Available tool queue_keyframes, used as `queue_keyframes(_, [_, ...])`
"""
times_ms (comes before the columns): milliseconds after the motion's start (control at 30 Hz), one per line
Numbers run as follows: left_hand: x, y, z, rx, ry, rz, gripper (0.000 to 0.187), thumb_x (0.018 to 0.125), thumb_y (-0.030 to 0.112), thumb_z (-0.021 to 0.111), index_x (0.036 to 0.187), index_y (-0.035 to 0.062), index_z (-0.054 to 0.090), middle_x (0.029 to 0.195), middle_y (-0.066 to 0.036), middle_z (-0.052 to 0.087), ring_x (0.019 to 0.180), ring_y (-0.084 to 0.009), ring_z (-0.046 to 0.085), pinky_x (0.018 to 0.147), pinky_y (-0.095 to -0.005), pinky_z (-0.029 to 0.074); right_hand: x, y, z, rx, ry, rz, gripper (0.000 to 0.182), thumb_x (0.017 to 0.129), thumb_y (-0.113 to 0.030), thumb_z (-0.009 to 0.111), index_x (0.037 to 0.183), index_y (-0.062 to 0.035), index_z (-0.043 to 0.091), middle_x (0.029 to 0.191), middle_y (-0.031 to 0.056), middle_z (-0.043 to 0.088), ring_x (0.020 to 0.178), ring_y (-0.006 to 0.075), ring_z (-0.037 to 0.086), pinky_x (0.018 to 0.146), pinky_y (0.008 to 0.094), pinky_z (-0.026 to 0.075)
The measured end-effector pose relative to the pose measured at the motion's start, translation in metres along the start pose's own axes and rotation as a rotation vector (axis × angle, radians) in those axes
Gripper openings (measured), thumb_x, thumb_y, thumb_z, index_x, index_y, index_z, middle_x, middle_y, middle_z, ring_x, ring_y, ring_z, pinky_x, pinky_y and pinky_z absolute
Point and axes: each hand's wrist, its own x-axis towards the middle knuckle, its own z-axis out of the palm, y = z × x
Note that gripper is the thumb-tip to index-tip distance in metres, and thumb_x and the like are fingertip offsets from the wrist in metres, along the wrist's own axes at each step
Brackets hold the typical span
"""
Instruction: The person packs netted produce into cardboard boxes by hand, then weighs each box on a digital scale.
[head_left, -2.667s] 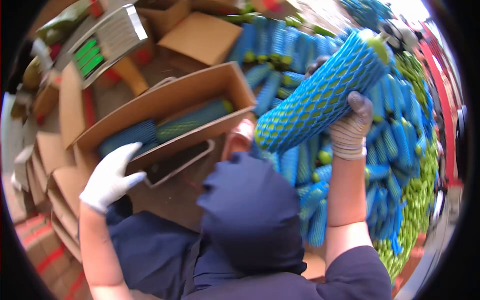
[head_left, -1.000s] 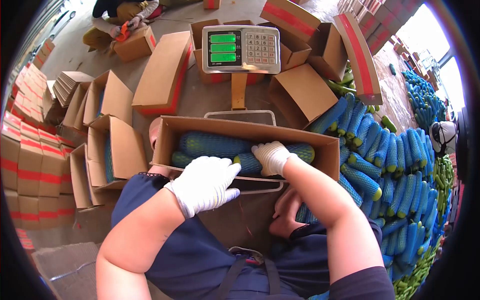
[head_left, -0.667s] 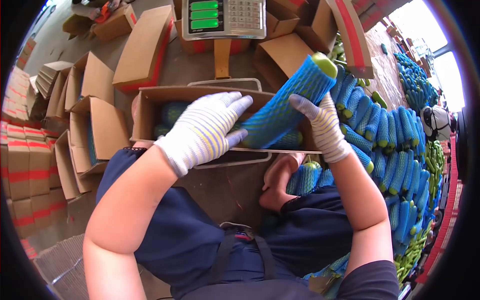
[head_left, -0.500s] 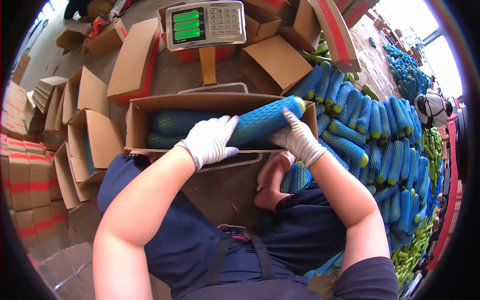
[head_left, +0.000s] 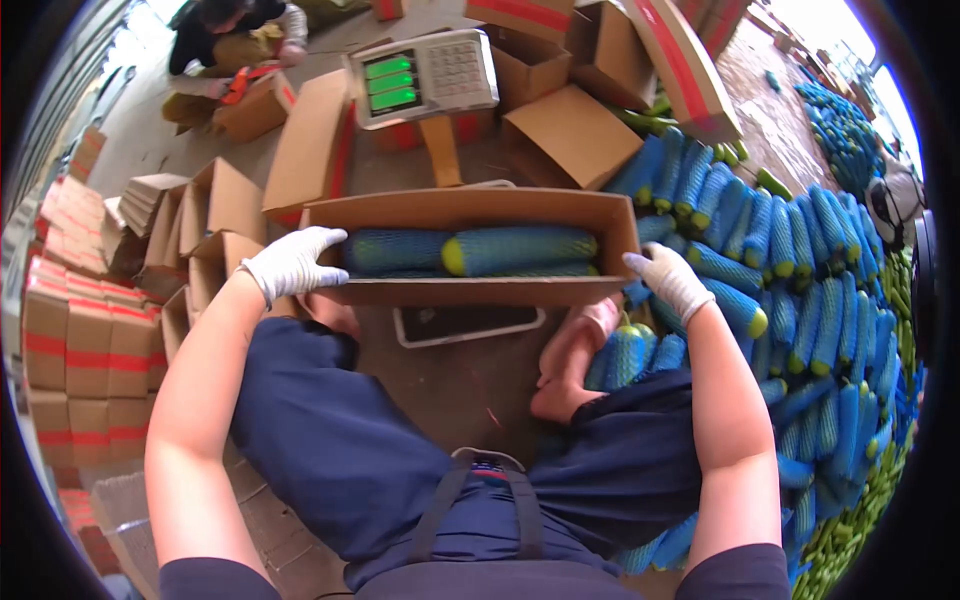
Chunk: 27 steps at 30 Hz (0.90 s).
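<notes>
An open cardboard box spans the space between my hands, over the platform of a weighing scale. My left hand, in a white glove, grips the box's left end with its thumb toward the front wall. At the right end, my gloved right hand grips the edge, its fingers mostly hidden behind the wall. Inside lie long green vegetables in blue mesh sleeves, laid lengthwise. Behind the box, the scale's display glows green on a post.
Sleeved vegetables are heaped along the right side. Opened boxes stand at the left, near stacked cartons with red tape. More boxes lie behind the scale. A person handles an orange tool at the back left.
The sleeved vegetable in my hands now lies in the box. Both hands have moved apart to the box's ends, and the box has shifted off the scale platform's middle.
</notes>
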Motion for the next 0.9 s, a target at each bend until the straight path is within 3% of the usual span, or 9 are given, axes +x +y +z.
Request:
queue_keyframes(67, [-0.013,-0.017,-0.009,0.09,-0.131,-0.115,0.084,0.081,0.048,0.072,0.145,0.002,0.044,0.142,-0.023,0.05,0.134,-0.0373,0.045,0.114,-0.0427,0.036,0.002,-0.004,0.012,0.203,-0.031,-0.053,0.049,0.092,-0.044,0.058,0.107,0.002,0.068,0.098,0.0234,0.071,0.098,0.0385,0.067,0.087,0.0433,0.05])
queue_keyframes(200, [-0.027,-0.033,0.013,0.051,0.028,-0.03,0.072,0.079,0.047,0.073,0.135,0.0052,0.056,0.136,-0.022,0.056,0.131,-0.038,0.048,0.114,-0.0461,0.034,0.023,0.007,0.021,0.113,0.035,-0.021,0.044,0.09,-0.039,0.059,0.103,0.0018,0.071,0.096,0.0255,0.07,0.098,0.0421,0.066,0.086,0.0447,0.05])
queue_keyframes(300, [-0.035,-0.033,0.057,0.392,0.185,0.004,0.043,0.08,0.038,0.071,0.112,0.0091,0.067,0.114,-0.018,0.067,0.125,-0.0388,0.053,0.117,-0.0546,0.025,0.039,0.022,0.026,0.27,0.053,0.116,0.035,0.088,-0.028,0.063,0.099,0.0044,0.071,0.085,0.0179,0.072,0.082,0.0281,0.07,0.078,0.0388,0.051])
queue_keyframes(367, [-0.034,-0.037,0.087,0.473,0.325,-0.045,0.021,0.083,0.029,0.064,0.093,0.0103,0.07,0.095,-0.014,0.07,0.122,-0.0369,0.056,0.117,-0.0567,0.023,0.057,0.042,0.025,0.254,0.018,0.07,0.032,0.086,-0.024,0.063,0.097,0.0053,0.07,0.08,0.018,0.07,0.076,0.028,0.068,0.074,0.0399,0.05])
queue_keyframes(433, [-0.042,-0.038,0.11,0.463,0.482,-0.029,0.018,0.083,0.02,0.056,0.078,0.011,0.071,0.081,-0.013,0.069,0.121,-0.0345,0.058,0.118,-0.0572,0.022,0.069,0.047,0.024,0.128,0.054,0.035,0.029,0.087,-0.019,0.062,0.101,0.0043,0.069,0.084,0.0191,0.071,0.078,0.029,0.068,0.076,0.0403,0.05])
queue_keyframes(567, [-0.093,-0.024,0.146,0.293,0.627,0.053,0.008,0.075,0.021,0.062,0.074,0.0132,0.063,0.075,-0.009,0.062,0.12,-0.0345,0.058,0.118,-0.0573,0.025,0.092,0.015,0.022,0.005,0.139,-0.079,0.029,0.089,-0.017,0.061,0.11,0.0013,0.068,0.093,0.0202,0.072,0.085,0.0333,0.069,0.08,0.0413,0.051])
queue_keyframes(700, [-0.164,-0.023,0.171,0.156,0.64,-0.145,0.014,0.072,0.021,0.072,0.082,0.0137,0.066,0.083,-0.006,0.062,0.121,-0.0342,0.055,0.117,-0.0597,0.025,0.095,-0.081,0.039,-0.173,0.124,-0.252,0.03,0.091,-0.02,0.059,0.112,-0.0012,0.068,0.105,0.0233,0.07,0.099,0.0421,0.064,0.087,0.0433,0.05])
queue_keyframes(767, [-0.209,-0.021,0.186,0.114,0.568,-0.262,0.022,0.068,0.02,0.076,0.088,0.0143,0.069,0.086,-0.005,0.063,0.121,-0.0347,0.053,0.117,-0.0608,0.023,0.108,-0.115,0.063,-0.389,0.213,-0.401,0.032,0.092,-0.022,0.058,0.116,-0.0038,0.067,0.106,0.0248,0.068,0.101,0.0424,0.064,0.088,0.0449,0.05])
queue_keyframes(900, [-0.307,-0.011,0.247,0.106,0.388,-0.582,0.02,0.073,0.023,0.072,0.092,0.0175,0.07,0.09,-0.004,0.067,0.123,-0.0296,0.053,0.119,-0.0597,0.019,0.06,-0.272,0.112,-0.291,0.049,-0.599,0.03,0.09,-0.022,0.061,0.112,-0.0033,0.069,0.102,0.0222,0.07,0.097,0.0404,0.065,0.086,0.0444,0.051])
